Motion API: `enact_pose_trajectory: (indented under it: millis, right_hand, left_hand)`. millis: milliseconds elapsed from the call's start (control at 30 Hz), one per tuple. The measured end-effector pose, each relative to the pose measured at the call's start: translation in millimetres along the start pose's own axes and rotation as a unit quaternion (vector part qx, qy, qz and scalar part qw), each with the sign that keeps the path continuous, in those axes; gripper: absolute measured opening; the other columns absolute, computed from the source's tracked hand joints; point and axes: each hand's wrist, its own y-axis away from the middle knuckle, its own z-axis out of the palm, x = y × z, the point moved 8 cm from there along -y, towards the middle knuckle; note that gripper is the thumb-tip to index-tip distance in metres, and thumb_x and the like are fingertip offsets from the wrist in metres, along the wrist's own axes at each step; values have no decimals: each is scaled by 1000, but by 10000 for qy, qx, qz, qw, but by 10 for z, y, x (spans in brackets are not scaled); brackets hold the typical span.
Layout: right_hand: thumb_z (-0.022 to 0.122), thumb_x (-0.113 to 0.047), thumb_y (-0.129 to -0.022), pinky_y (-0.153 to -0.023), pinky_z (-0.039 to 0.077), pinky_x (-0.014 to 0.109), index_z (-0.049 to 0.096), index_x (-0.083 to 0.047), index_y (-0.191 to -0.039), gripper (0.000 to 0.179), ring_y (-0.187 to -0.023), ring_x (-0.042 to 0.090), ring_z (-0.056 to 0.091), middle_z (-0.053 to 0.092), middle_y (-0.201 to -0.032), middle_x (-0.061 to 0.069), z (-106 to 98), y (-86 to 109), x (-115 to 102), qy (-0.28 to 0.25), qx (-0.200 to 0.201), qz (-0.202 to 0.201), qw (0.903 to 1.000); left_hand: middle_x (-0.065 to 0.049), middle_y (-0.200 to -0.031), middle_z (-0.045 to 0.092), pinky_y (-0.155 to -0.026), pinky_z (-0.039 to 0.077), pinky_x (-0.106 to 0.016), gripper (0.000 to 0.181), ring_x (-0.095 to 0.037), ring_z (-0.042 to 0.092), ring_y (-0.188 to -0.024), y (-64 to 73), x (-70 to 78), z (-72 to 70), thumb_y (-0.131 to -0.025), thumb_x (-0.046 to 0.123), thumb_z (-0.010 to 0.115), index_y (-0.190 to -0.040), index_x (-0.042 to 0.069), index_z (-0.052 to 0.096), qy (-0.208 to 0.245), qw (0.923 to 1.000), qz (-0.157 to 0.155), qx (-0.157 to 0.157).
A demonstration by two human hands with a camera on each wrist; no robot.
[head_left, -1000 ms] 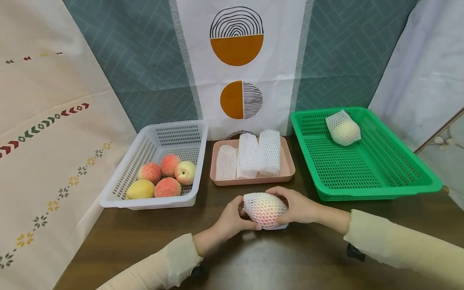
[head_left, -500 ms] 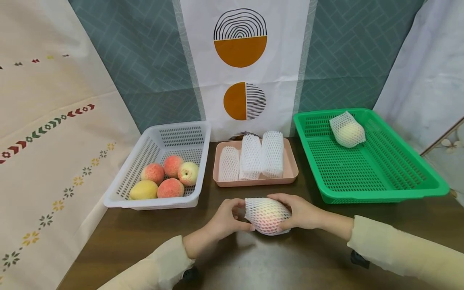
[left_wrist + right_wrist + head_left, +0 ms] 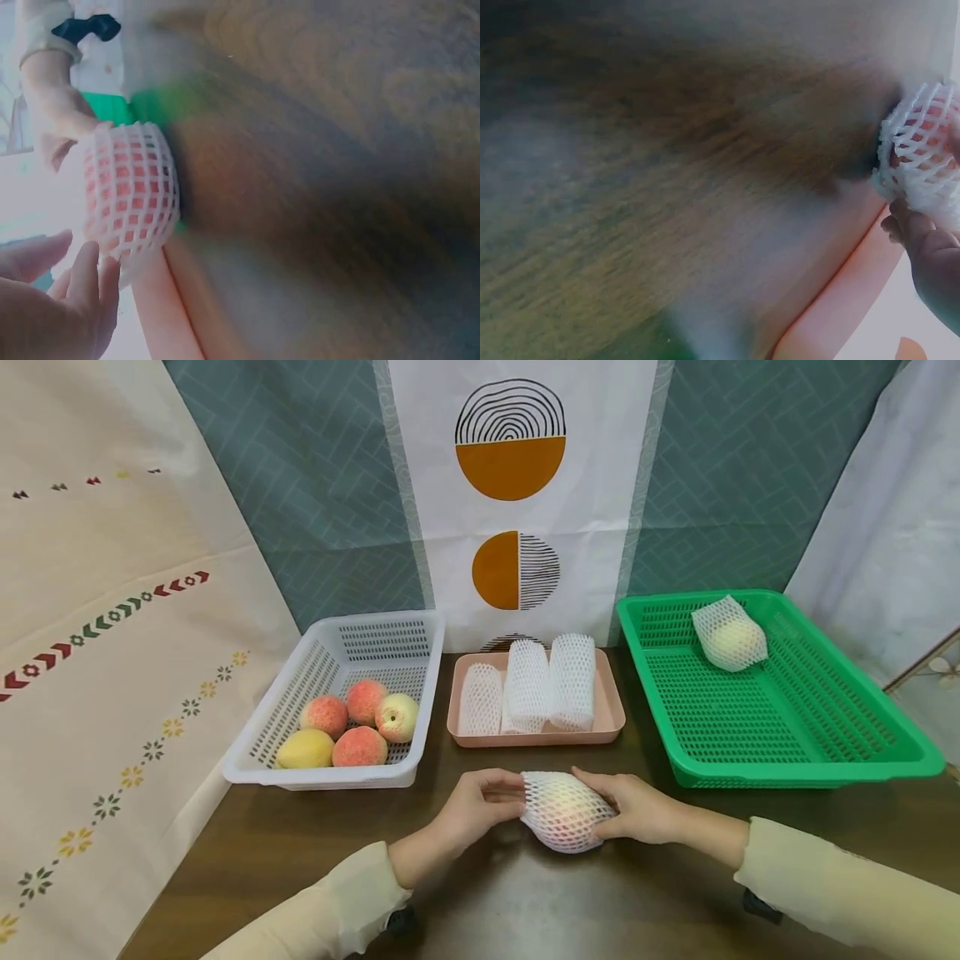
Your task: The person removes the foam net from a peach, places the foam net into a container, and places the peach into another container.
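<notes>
A red and yellow peach in a white foam net sleeve (image 3: 564, 814) is held just over the table, in front of the pink tray. My right hand (image 3: 637, 807) grips it from the right, thumb on the near side and fingers over the far side. At the sleeve's left end is my left hand (image 3: 480, 806), its fingertips close to the net edge and thumb apart from the fingers. In the left wrist view the left fingers (image 3: 86, 289) look loosely bent beside the netted peach (image 3: 131, 187); whether they touch it I cannot tell. The right wrist view shows the net (image 3: 922, 150) partly.
A white basket (image 3: 247, 772) with several peaches and a yellow fruit (image 3: 305, 749) stands left. The pink tray (image 3: 536, 741) behind the hands holds several rolled foam nets (image 3: 573, 681). At right, a green basket (image 3: 810, 770) holds one netted fruit (image 3: 733, 639).
My left hand has drawn back from round the peach to the sleeve's left end, its fingers straighter. The right hand keeps its grip. The head view has shifted slightly.
</notes>
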Motion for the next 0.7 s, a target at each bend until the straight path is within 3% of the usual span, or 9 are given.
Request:
enact_pose_trajectory:
  millis: [167,400,700]
  right_hand:
    - [78,-16,-76,-95,48,31,38,13,-137,79,-118,34,54,53,-133,25,0,28,13,76,74,-16,9999]
    - [75,-7,-73,-82,49,21,46,12,-133,69,-106,13,57,60,-126,20,28,-31,50,-23,205,-20,9998]
    - [70,0,-70,-73,49,17,55,13,-125,58,-90,1,56,68,-112,17,75,-64,58,-541,204,83,9983]
  left_hand:
    - [-31,-109,64,-80,56,-34,38,-34,67,-98,-19,-18,71,-77,-9,70,-113,-16,58,279,9988,-296,-278]
    - [-24,-103,67,-75,57,-30,49,-26,69,-90,-40,-20,111,-69,-10,75,-113,-13,55,-339,9966,-596,-459]
    - [-25,-109,63,-74,56,-31,65,-28,67,-90,-66,15,163,-69,-6,77,-125,-9,44,-916,9913,-573,-750]
